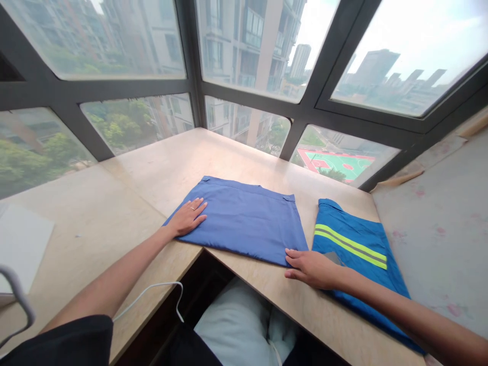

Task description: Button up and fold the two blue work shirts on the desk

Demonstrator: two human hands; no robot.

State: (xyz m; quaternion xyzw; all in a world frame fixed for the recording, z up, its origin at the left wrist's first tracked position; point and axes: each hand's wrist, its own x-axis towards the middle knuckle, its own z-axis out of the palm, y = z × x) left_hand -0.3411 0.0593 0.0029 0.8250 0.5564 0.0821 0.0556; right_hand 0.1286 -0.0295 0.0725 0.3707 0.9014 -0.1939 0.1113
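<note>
A folded blue-purple garment lies flat on the pale tabletop, with a small buttoned tab near each corner of its far edge. My left hand rests flat on its left side, fingers spread, a ring on one finger. At the garment's near right corner is my right hand, its fingers stretched out and touching the edge. Right of it lies a second folded garment, brighter blue with yellow-green and grey stripes. My right forearm passes over this one and hides part of it.
The tabletop runs back to grey-framed windows. A papered wall bounds the right. A white flat object and a curved grey bar are at the left. A white cable hangs over the near edge.
</note>
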